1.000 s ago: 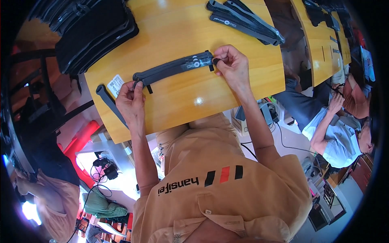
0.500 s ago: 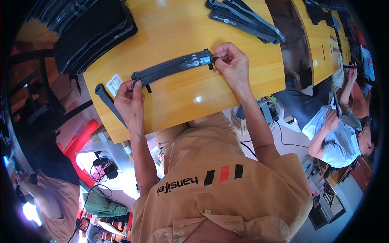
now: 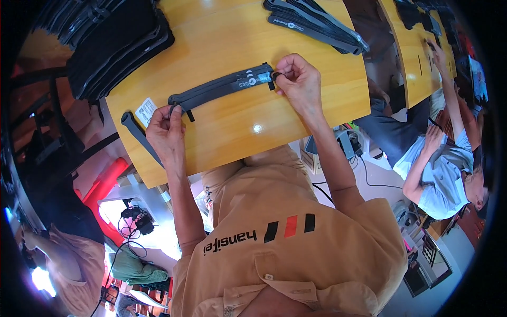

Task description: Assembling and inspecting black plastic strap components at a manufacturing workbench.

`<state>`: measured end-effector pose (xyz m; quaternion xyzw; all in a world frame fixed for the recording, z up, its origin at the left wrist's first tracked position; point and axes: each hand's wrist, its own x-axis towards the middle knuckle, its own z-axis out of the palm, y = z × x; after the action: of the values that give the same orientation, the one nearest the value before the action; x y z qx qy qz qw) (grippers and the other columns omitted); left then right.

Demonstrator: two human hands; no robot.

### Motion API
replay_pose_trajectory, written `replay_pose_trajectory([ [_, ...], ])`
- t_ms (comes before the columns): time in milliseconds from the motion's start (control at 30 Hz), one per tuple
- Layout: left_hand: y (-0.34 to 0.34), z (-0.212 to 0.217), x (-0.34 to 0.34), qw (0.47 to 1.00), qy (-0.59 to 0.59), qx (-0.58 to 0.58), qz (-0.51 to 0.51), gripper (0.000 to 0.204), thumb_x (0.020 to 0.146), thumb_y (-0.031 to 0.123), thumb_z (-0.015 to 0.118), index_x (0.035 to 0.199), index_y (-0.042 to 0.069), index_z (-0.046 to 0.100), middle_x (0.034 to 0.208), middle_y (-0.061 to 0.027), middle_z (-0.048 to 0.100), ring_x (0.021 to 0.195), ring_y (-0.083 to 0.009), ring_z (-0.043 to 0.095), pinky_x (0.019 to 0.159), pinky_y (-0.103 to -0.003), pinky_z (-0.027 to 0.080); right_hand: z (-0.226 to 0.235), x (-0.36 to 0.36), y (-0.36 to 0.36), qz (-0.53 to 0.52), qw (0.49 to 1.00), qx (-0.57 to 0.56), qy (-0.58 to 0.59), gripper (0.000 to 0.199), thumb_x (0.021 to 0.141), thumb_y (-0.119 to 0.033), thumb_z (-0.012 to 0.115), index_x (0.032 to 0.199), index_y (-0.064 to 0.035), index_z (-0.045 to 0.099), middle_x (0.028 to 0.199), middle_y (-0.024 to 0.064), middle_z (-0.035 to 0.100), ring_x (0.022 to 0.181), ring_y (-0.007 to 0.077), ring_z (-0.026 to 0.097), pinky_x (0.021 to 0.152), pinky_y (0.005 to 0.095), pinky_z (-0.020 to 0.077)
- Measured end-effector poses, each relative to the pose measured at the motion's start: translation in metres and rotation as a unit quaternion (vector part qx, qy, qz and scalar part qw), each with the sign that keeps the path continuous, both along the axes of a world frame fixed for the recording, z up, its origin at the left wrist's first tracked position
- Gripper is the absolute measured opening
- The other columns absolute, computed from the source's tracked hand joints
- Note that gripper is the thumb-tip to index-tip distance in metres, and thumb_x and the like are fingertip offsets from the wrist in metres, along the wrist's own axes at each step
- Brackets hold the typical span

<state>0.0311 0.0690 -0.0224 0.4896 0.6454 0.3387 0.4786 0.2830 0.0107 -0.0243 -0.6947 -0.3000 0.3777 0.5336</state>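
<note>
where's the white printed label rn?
Head view, left side: the white label lies on the yellow table, just beyond the left hand and beside the far end of the loose grey strap.

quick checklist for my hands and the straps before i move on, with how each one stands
1. Left hand at the left end of the grey strap bundle: ok.
2. Right hand pinching a dark piece at the right end: ok.
3. Black strips showing near both ends: ok.
4. Strips fastened: cannot tell, fingers cover parts.
5. White label apart from the bundle: ok.
6. Loose strap apart from the bundle: ok.
</note>
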Motion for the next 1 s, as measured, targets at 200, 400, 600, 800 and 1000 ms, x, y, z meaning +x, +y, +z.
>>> replay_pose_trajectory([
  [200,0.0001,0.0021,0.0011,1.0,0.007,-0.001,0.002,0.013,0.082,0.011,0.064,0.082,-0.001,0.059,0.057,0.0005,0.052,0.046,-0.004,0.044,0.042,-0.018,0.032,0.002,-0.0005,0.0003,0.0,1.0,-0.008,-0.008,0.015,0.068,0.01,0.055,0.08,0.0006,0.055,0.063,0.0019,0.056,0.053,0.0054,0.053,0.044,0.02,0.0457],
  [400,-0.0002,-0.0012,-0.0003,1.0,0.001,-0.005,0.002,0.011,0.082,0.01,0.064,0.083,0.0,0.059,0.058,0.0008,0.051,0.045,-0.0043,0.042,0.041,-0.018,0.03,0.002,-0.001,0.0001,-0.004,1.0,-0.01,-0.013,0.014,0.068,0.01,0.056,0.079,0.0005,0.056,0.064,0.0019,0.056,0.053,0.0056,0.054,0.044,0.0201,0.046],
  [600,-0.0008,-0.0022,-0.001,1.0,-0.005,0.002,0.0,0.01,0.082,0.01,0.064,0.085,0.002,0.058,0.058,0.0007,0.051,0.044,-0.0047,0.041,0.039,-0.019,0.027,0.0011,-0.0008,-0.0008,0.002,1.0,-0.001,-0.012,0.014,0.068,0.01,0.056,0.078,0.0003,0.056,0.063,0.0017,0.056,0.053,0.0052,0.054,0.044,0.0199,0.0459],
  [800,-0.0014,-0.0013,0.0002,1.0,0.002,0.006,0.001,0.01,0.082,0.011,0.064,0.084,0.002,0.058,0.058,0.0009,0.051,0.044,-0.0045,0.041,0.039,-0.019,0.028,0.0027,-0.0027,-0.0008,-0.005,1.0,-0.005,-0.013,0.013,0.068,0.01,0.056,0.077,0.0,0.055,0.062,0.0008,0.056,0.052,0.0048,0.053,0.043,0.0196,0.0448],
  [1000,-0.0016,0.0005,0.0004,1.0,0.012,0.007,-0.002,0.012,0.082,0.011,0.064,0.082,0.001,0.059,0.056,0.0009,0.051,0.045,-0.0043,0.042,0.041,-0.018,0.03,0.0016,-0.0036,-0.0008,-0.008,1.0,0.001,-0.022,0.012,0.068,0.009,0.057,0.075,-0.0004,0.055,0.061,0.0004,0.054,0.051,0.0044,0.052,0.042,0.02,0.0447],
])
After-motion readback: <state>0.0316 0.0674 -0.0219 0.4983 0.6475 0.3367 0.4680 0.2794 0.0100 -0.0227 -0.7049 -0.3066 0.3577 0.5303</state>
